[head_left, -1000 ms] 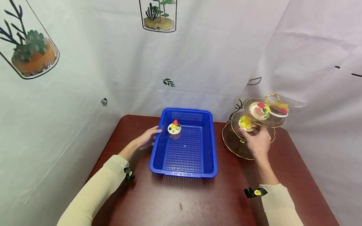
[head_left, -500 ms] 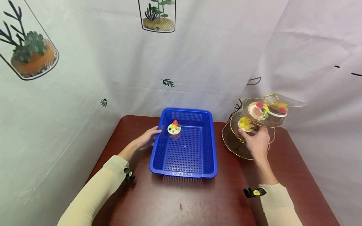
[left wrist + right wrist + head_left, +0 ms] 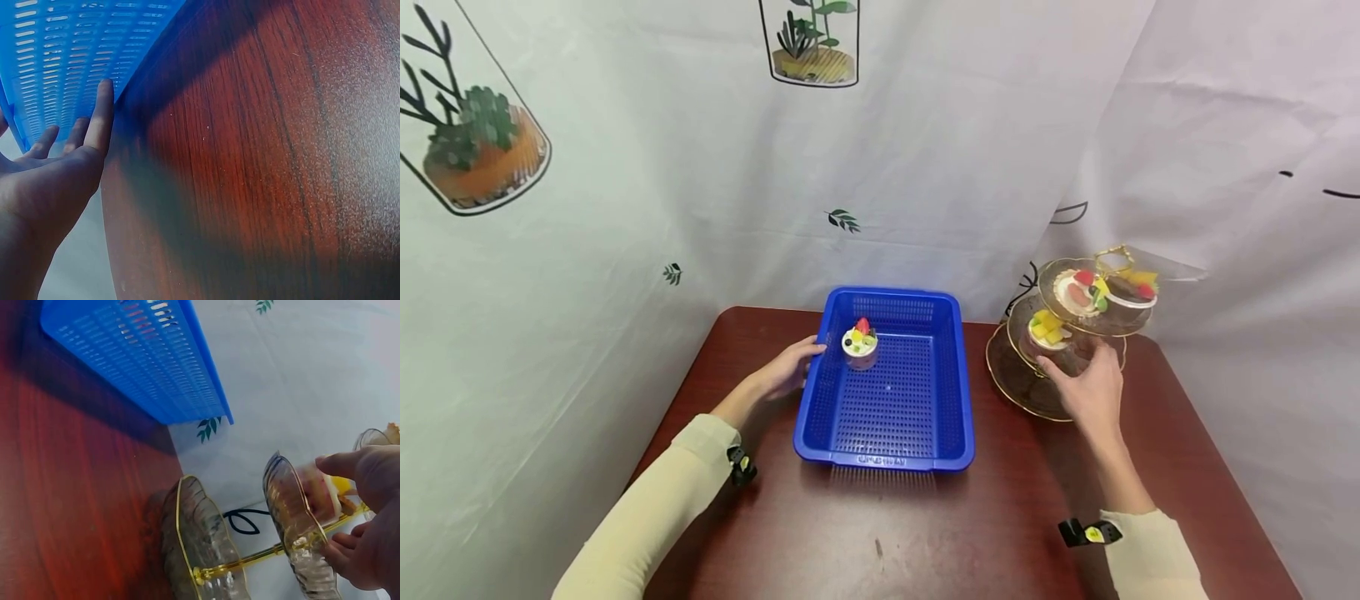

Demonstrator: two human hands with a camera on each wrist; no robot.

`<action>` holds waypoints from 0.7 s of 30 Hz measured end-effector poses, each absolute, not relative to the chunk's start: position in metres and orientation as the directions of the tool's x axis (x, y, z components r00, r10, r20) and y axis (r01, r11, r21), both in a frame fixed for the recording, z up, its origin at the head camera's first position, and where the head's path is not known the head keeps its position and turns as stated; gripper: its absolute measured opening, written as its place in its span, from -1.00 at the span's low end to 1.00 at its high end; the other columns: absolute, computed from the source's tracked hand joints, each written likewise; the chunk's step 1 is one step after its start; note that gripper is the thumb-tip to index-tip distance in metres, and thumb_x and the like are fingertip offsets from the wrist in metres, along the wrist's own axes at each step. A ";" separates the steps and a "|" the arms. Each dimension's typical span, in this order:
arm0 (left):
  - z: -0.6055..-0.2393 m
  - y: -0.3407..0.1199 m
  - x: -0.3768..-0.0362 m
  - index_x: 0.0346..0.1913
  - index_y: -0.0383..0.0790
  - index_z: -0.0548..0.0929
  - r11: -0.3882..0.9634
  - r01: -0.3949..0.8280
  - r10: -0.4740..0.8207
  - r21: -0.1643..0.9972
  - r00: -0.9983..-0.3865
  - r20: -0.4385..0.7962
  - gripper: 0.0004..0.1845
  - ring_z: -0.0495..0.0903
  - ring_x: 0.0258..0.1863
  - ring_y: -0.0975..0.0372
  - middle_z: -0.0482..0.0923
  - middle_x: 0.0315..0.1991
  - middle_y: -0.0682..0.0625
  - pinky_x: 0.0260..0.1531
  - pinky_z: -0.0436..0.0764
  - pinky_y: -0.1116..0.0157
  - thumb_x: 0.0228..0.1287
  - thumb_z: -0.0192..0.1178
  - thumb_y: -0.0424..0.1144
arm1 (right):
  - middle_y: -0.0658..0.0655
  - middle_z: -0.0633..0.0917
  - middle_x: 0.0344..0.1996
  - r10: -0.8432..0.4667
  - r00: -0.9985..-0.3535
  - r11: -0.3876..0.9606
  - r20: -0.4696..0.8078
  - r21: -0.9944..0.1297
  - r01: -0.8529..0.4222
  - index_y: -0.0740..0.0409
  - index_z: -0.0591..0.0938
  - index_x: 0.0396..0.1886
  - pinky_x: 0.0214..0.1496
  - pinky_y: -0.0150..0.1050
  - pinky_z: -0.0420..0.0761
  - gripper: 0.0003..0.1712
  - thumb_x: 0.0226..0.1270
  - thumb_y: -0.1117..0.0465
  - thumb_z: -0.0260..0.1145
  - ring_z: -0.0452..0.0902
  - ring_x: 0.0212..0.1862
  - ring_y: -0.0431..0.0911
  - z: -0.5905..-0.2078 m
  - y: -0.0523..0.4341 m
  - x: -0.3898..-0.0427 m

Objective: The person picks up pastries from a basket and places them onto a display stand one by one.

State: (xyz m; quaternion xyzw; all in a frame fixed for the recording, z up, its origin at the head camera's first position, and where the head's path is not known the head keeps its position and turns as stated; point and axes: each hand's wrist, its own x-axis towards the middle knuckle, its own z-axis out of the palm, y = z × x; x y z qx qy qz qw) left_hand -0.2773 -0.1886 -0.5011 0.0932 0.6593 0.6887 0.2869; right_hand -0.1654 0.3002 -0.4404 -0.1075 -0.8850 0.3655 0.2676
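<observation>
A blue mesh basket [image 3: 883, 461] sits mid-table with one fruit-topped cake [image 3: 860, 342] in its far left corner. My left hand [image 3: 782, 372] rests with straight fingers [image 3: 100, 119] against the basket's left wall [image 3: 62, 50]. On the right stands a three-tier glass stand [image 3: 1022, 387]. Its middle tier carries a cake with yellow cubes [image 3: 1047, 331], and the top tier carries two cakes [image 3: 1078, 292]. My right hand [image 3: 1092, 385] hovers just in front of the middle tier. Its thumb [image 3: 340, 465] points at the yellow-cube cake [image 3: 319, 487], and its fingers curl loosely near the tier's rim.
The dark red wooden table [image 3: 887, 533] ends close behind the basket at a white printed curtain [image 3: 925, 167], which also hangs along the right side behind the stand. The stand's bottom tier [image 3: 200, 544] holds nothing that I can see.
My right hand has drawn back a little, down and to the right, from the yellow-cube cake, which stays on the middle tier. The left hand has not moved.
</observation>
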 end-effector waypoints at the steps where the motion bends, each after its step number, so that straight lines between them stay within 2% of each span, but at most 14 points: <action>1: -0.502 -0.188 -0.277 0.65 -0.20 0.11 0.036 -0.270 0.517 0.962 -0.819 -0.249 -0.42 0.70 0.06 -0.01 0.42 0.37 -0.49 -0.05 0.73 0.07 0.75 -0.13 -0.08 | 0.48 0.56 0.11 0.390 -0.832 0.703 0.394 -0.711 -0.007 0.46 0.51 0.28 0.27 0.23 0.44 -0.17 0.16 0.11 0.67 0.50 0.17 0.37 -0.441 0.300 -0.162; 5: -0.503 -0.188 -0.278 0.63 -0.18 0.14 0.040 -0.275 0.502 0.961 -0.826 -0.257 -0.44 0.69 0.07 -0.03 0.44 0.37 -0.46 -0.04 0.72 0.07 0.75 -0.13 -0.08 | 0.41 0.57 0.10 0.402 -0.821 0.684 0.406 -0.729 -0.026 0.44 0.50 0.32 0.21 0.13 0.52 -0.16 0.17 0.14 0.67 0.59 0.10 0.30 -0.439 0.296 -0.151; 12: -0.503 -0.188 -0.277 0.63 -0.15 0.15 0.045 -0.271 0.495 0.962 -0.830 -0.257 -0.43 0.66 0.13 -0.09 0.44 0.39 -0.43 -0.01 0.71 0.05 0.75 -0.12 -0.06 | 0.36 0.62 0.05 0.337 -0.786 0.693 0.519 -0.702 -0.167 0.44 0.54 0.23 0.10 -0.24 0.46 -0.23 0.10 0.22 0.70 0.62 0.01 0.22 -0.434 0.277 -0.145; 21: -0.507 -0.188 -0.276 0.63 -0.22 0.12 0.030 -0.271 0.506 0.962 -0.826 -0.249 -0.42 0.68 0.11 -0.02 0.44 0.38 -0.44 -0.01 0.71 0.07 0.75 -0.13 -0.05 | 0.36 0.63 0.07 0.178 -0.789 0.671 0.588 -0.659 -0.340 0.45 0.54 0.27 0.18 0.04 0.50 -0.14 0.04 0.20 0.74 0.58 0.07 0.24 -0.437 0.239 -0.156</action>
